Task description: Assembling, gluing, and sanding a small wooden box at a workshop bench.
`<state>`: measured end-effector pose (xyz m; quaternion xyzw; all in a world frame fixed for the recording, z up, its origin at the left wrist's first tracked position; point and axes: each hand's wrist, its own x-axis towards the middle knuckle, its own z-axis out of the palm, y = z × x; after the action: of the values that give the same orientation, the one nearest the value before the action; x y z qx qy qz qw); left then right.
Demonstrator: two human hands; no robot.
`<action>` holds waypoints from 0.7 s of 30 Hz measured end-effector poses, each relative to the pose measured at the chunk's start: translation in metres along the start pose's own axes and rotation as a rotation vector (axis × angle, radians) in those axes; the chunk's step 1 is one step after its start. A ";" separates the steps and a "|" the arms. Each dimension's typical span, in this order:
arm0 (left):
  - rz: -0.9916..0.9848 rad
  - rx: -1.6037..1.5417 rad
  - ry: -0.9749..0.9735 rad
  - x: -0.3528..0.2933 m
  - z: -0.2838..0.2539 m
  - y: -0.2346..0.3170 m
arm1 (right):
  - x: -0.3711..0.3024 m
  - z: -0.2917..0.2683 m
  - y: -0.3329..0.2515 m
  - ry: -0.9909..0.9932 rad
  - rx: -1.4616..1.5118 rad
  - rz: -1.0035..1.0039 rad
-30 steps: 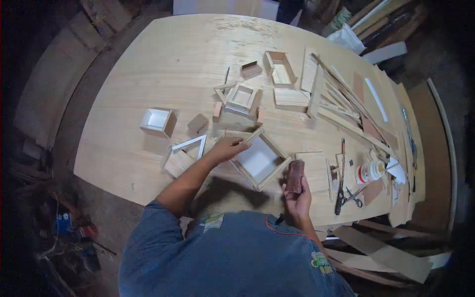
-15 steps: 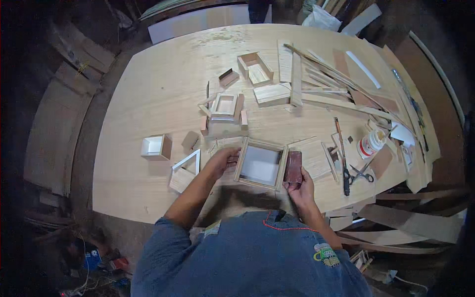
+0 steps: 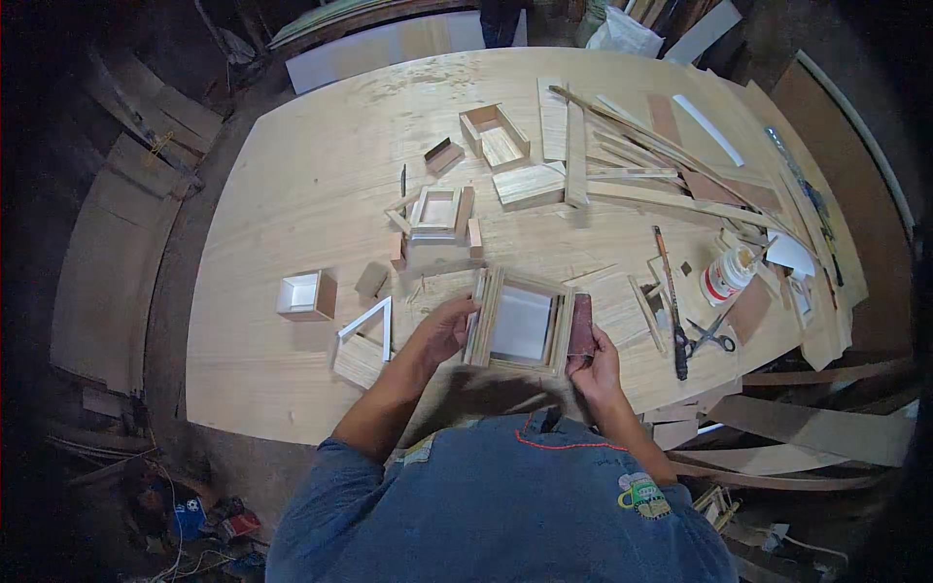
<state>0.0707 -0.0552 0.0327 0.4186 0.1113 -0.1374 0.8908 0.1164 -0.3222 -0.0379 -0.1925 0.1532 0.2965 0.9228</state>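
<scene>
A small square wooden frame box (image 3: 484, 321) with a pale inner panel is held up in front of my chest, above the table's near edge. My left hand (image 3: 449, 328) is closed on its left side. At the box's right side, my right hand (image 3: 597, 367) is closed around a dark red block (image 3: 581, 326), which looks like a sanding block. The block lies against or just beside the frame; whether it touches cannot be made out. Left of my left forearm are a white-edged triangular piece (image 3: 373, 325) and a wood offcut (image 3: 358, 361).
On the wooden table (image 3: 253, 214) stand a white-lined box (image 3: 307, 294), a small frame assembly (image 3: 435, 212) and an open box (image 3: 494, 136). Wood strips (image 3: 632, 146) pile up at the far right. Scissors (image 3: 711, 336), a saw-like tool (image 3: 671, 301) and a glue jar (image 3: 727, 276) lie nearer.
The frame box has turned in my hands, so more of its left side shows, and it has shifted slightly right. Less of the red block shows beside it.
</scene>
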 end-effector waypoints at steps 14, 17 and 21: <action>-0.156 -0.179 -0.054 0.003 -0.012 -0.036 | 0.005 0.006 0.000 0.047 -0.013 -0.003; -0.148 -0.121 0.004 -0.004 0.009 -0.023 | 0.000 0.012 -0.002 0.063 -0.040 -0.039; -0.136 -0.144 -0.040 -0.006 0.015 -0.018 | 0.005 -0.002 -0.008 -0.061 0.041 0.031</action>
<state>0.0599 -0.0768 0.0306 0.3421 0.1314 -0.1975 0.9092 0.1251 -0.3269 -0.0399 -0.1623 0.1340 0.3131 0.9261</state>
